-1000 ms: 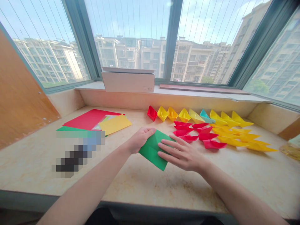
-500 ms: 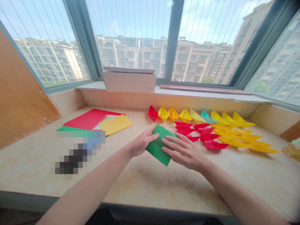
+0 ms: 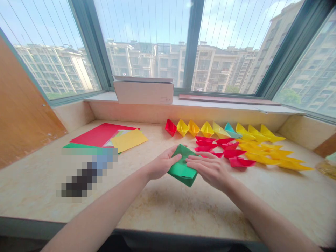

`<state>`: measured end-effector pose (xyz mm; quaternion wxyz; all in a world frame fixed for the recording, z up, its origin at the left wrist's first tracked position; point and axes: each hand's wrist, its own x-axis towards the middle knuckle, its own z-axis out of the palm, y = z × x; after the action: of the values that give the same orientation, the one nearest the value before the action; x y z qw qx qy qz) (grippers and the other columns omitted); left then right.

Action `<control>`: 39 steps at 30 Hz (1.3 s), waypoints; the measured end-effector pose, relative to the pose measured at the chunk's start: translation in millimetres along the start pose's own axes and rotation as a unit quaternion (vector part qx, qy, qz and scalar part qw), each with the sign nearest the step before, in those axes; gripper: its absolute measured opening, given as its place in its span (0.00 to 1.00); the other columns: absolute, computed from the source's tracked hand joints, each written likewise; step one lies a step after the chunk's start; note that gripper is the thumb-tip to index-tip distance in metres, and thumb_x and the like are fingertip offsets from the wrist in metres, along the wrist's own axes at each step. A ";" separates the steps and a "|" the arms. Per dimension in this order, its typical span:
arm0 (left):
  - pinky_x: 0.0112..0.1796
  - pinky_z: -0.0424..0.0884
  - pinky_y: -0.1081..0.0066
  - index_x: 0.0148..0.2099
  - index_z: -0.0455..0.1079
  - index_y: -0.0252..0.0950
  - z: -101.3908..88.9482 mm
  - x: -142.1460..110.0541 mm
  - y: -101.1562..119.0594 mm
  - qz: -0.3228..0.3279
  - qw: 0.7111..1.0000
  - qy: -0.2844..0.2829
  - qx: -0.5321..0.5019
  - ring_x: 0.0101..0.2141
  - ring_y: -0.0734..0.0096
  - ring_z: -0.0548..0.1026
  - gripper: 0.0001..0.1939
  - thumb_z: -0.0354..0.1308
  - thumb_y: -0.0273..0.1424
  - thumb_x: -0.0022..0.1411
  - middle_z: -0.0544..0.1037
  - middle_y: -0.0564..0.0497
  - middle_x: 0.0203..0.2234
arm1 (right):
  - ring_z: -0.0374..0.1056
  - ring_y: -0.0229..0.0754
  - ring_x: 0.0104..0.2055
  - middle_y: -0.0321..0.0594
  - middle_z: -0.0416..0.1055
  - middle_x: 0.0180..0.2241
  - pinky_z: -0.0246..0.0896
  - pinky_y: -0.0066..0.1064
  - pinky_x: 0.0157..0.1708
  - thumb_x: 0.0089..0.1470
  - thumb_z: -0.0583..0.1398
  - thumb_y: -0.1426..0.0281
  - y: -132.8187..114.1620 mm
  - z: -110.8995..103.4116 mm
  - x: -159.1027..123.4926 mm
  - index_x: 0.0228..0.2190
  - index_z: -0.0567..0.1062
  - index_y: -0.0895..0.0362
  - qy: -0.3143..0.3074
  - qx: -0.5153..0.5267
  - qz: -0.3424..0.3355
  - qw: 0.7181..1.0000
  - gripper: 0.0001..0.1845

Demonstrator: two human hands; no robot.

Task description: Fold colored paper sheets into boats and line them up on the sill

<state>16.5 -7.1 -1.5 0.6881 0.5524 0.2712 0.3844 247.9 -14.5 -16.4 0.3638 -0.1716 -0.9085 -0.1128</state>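
Observation:
A folded green sheet of paper (image 3: 183, 169) is held in the air above the counter, tilted, with a flap bent along its lower side. My left hand (image 3: 163, 161) grips its left edge, the thumb on top and the other fingers underneath. On the right side my right hand (image 3: 210, 168) has its fingers together over the paper's edge; its thumb is hidden. Behind the right hand lie several red paper boats (image 3: 234, 153). Farther right are several yellow paper boats (image 3: 265, 159).
A back row of paper boats includes a red one (image 3: 170, 127) and a turquoise one (image 3: 232, 130). At left lie red paper (image 3: 99, 134), a yellow sheet (image 3: 130, 140) and a blurred-out object (image 3: 84, 178). A white box (image 3: 144, 91) stands on the windowsill.
The green paper has tilted and its lower part has bent into a flap. My right hand's fingers have drawn together at its right edge. Both hands have shifted slightly.

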 end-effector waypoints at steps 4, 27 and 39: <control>0.46 0.71 0.67 0.59 0.65 0.38 2.6 0.3 0.0 0.002 0.999 0.013 0.035 0.49 0.59 0.75 0.26 0.65 0.34 0.61 0.75 0.43 0.53 | 0.75 0.45 0.50 0.44 0.79 0.47 0.68 0.43 0.55 0.64 0.57 0.74 3.0 -0.8 -2.3 0.53 0.71 0.55 0.001 0.016 0.013 1.000 0.16; 0.42 0.73 0.69 0.55 0.73 0.35 8.0 5.4 -11.1 0.041 0.993 0.048 -0.104 0.39 0.66 0.78 0.18 0.61 0.31 0.63 0.80 0.43 0.45 | 0.62 0.52 0.63 0.49 0.68 0.59 0.62 0.51 0.60 0.63 0.55 0.79 5.2 -0.6 -0.6 0.57 0.71 0.53 -0.043 -0.113 -0.006 0.993 0.24; 0.45 0.71 0.70 0.54 0.72 0.34 7.6 -1.6 -7.5 0.027 0.991 -0.004 -0.129 0.44 0.63 0.78 0.18 0.61 0.32 0.63 0.80 0.42 0.45 | 0.78 0.46 0.45 0.42 0.81 0.44 0.75 0.39 0.46 0.59 0.61 0.75 9.5 5.9 -6.1 0.41 0.79 0.52 0.142 0.127 0.147 0.971 0.10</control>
<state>23.4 -13.4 -7.0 0.7444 0.4677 0.2014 0.4320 252.1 -5.2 -24.1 0.5206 -0.2383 -0.8191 0.0354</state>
